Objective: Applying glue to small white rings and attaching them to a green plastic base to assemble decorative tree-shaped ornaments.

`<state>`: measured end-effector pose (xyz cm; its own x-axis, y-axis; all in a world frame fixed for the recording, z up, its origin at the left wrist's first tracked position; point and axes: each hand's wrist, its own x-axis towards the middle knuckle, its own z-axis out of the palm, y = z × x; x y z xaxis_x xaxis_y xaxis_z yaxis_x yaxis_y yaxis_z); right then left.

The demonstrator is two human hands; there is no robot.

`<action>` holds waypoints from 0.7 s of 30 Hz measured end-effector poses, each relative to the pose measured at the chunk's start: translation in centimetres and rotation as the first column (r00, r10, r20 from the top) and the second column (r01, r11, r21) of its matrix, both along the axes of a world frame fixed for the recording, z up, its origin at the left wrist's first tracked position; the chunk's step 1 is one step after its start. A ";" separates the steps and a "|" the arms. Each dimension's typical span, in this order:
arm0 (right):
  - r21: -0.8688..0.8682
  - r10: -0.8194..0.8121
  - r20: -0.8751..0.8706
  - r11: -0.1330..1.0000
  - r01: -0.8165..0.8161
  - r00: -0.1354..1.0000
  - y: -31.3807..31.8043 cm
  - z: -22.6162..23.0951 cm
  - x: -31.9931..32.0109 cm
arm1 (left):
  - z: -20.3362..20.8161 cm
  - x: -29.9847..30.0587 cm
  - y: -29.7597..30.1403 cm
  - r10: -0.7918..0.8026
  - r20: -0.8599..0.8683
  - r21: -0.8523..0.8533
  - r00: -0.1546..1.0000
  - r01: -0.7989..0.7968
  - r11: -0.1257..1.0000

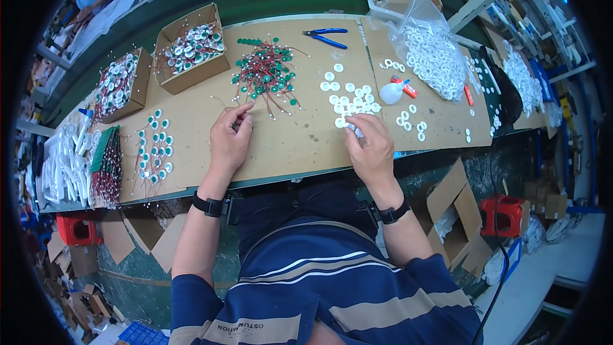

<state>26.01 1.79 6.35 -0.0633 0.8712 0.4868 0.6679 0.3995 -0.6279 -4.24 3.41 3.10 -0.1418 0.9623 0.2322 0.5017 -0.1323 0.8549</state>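
Observation:
My left hand (231, 137) is just below a heap of green discs with red wires (265, 70), its fingers curled and closed. A thin wire (218, 99) sticks out beside its fingertips; what they hold is hidden. At the near edge of a group of round white caps (359, 93), my right hand (371, 147) has its thumb and fingers bent together. White shows by its fingertips, but I cannot make out whether a cap is gripped. Blue-handled cutters (325, 37) lie beyond the heap.
Two cardboard boxes (167, 81) of wired white-and-green discs stand at the left, behind rows of similar discs (155, 147). To the right are a white squeeze bulb (391, 93), a red tube (408, 89) and a plastic bag of white rings (431, 57). Cardboard (290, 147) covers the bench.

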 end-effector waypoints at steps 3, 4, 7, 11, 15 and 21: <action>-0.001 0.007 0.000 1.000 -0.007 1.000 0.2 0.2 -0.2 | -0.1 -0.1 0.0 -0.003 -0.009 0.012 1.000 0.004 1.000; -0.001 0.010 -0.001 1.000 -0.010 1.000 0.2 0.2 -0.3 | -0.2 -0.1 0.1 -0.006 -0.013 0.019 1.000 0.006 1.000; -0.018 0.011 -0.016 1.000 -0.011 1.000 0.3 0.2 -0.7 | 0.1 -0.1 0.2 -0.012 -0.011 0.019 1.000 0.012 1.000; -0.022 0.020 -0.018 1.000 -0.020 1.000 0.2 0.1 -1.1 | 0.1 -0.2 0.2 -0.017 0.005 0.010 1.000 0.017 1.000; -0.017 0.023 -0.024 1.000 -0.024 0.999 0.4 0.5 -1.4 | 0.2 -0.3 0.2 -0.018 0.014 0.013 1.000 0.018 1.000; -0.010 0.035 -0.047 0.999 -0.036 0.998 0.7 1.0 -1.8 | 0.3 -0.5 0.3 -0.019 0.010 0.026 1.000 0.018 0.999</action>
<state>24.18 2.45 7.32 -0.0716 0.8739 0.4808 0.6235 0.4155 -0.6623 -4.69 3.75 3.43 -0.1264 0.9583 0.2561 0.4906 -0.1640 0.8558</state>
